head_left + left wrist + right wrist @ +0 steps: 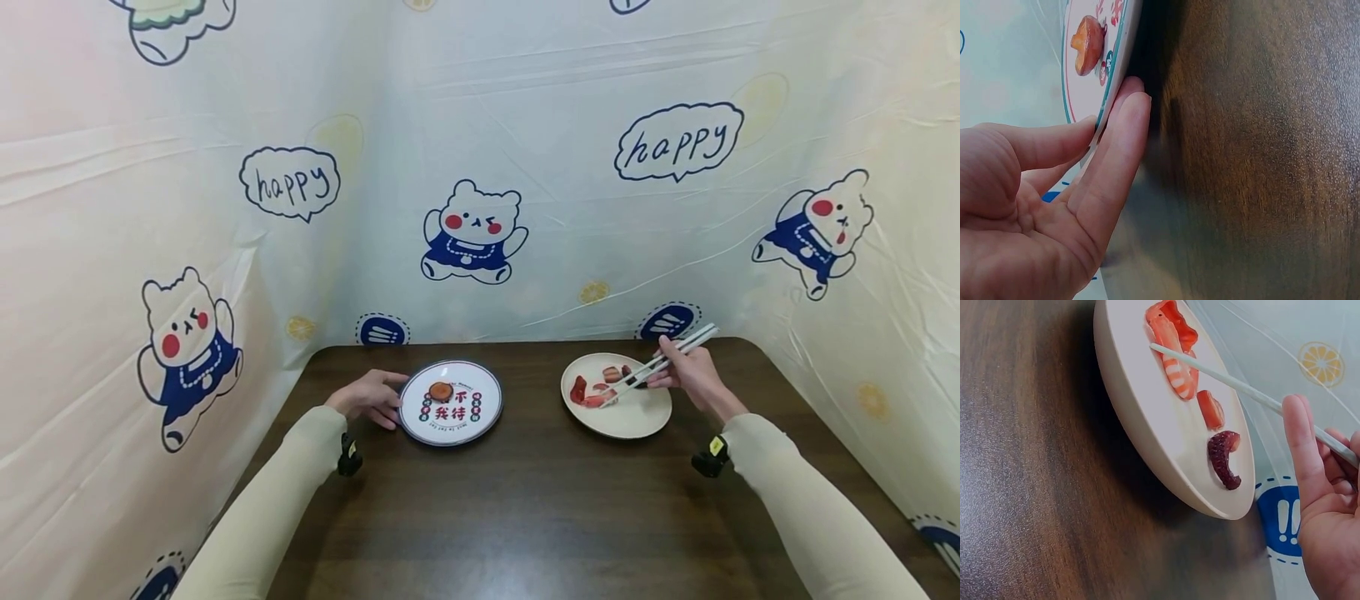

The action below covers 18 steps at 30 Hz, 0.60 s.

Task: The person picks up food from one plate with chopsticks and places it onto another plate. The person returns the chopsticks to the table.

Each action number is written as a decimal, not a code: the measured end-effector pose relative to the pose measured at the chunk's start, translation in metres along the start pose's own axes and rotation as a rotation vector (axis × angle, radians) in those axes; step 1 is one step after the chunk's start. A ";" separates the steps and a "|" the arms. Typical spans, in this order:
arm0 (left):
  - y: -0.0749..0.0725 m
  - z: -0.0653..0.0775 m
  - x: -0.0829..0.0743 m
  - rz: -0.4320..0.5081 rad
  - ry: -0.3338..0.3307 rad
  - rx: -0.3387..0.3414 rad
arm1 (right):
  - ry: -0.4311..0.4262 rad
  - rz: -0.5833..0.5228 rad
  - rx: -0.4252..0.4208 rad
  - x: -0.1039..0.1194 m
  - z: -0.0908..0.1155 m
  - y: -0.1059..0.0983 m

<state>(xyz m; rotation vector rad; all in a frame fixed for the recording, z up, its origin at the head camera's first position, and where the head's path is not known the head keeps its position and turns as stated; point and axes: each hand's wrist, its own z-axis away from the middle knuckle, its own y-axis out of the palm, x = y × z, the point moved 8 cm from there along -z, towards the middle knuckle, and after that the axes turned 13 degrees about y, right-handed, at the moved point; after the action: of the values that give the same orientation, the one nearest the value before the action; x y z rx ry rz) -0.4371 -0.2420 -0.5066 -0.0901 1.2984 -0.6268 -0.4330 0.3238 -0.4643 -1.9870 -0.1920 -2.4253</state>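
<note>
My left hand [369,397] pinches the left rim of a white printed plate [467,372], thumb above and fingers beneath in the left wrist view. On this plate sits a brown mushroom-shaped piece [1089,45]. My right hand [696,377] holds a pair of pale chopsticks [686,342], slanting down over a cream plate [637,423]. Their tips are at an orange-and-white striped shrimp [1175,372]; whether they grip it I cannot tell. Around it on the cream plate lie a crinkled red piece [577,389], a reddish-brown chunk [1210,410] and a dark purple tentacle-like piece [1222,459].
Both plates stand toward the back of a dark wooden table [480,517]. A pale curtain [480,125] printed with bears hangs right behind the table and along both sides. Black wrist cameras sit on both sleeves.
</note>
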 end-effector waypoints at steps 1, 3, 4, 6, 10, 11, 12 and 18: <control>0.000 0.000 0.000 0.000 -0.001 0.001 | 0.005 -0.001 -0.001 -0.001 0.000 -0.001; 0.000 0.001 -0.001 -0.003 -0.001 0.000 | 0.017 -0.010 -0.007 -0.002 0.000 -0.003; 0.000 0.001 -0.001 -0.006 -0.001 0.001 | 0.022 -0.018 -0.009 -0.003 0.000 -0.004; 0.001 0.002 -0.002 -0.008 0.000 0.002 | 0.027 -0.026 -0.005 -0.004 0.000 -0.005; 0.001 0.002 -0.001 -0.010 0.002 0.004 | 0.037 -0.057 0.003 -0.004 -0.001 -0.008; 0.000 0.001 -0.001 -0.009 0.002 0.003 | 0.040 -0.067 0.002 -0.004 -0.002 -0.009; 0.000 0.001 -0.001 -0.009 0.001 0.003 | 0.044 -0.075 0.002 -0.003 -0.002 -0.010; 0.000 0.001 -0.001 0.006 0.004 0.014 | 0.048 -0.105 0.001 0.000 -0.004 -0.013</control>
<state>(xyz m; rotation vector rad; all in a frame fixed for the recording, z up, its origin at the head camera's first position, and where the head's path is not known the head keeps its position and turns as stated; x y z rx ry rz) -0.4362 -0.2414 -0.5052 -0.0738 1.2975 -0.6313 -0.4381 0.3363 -0.4663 -1.9642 -0.3045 -2.5320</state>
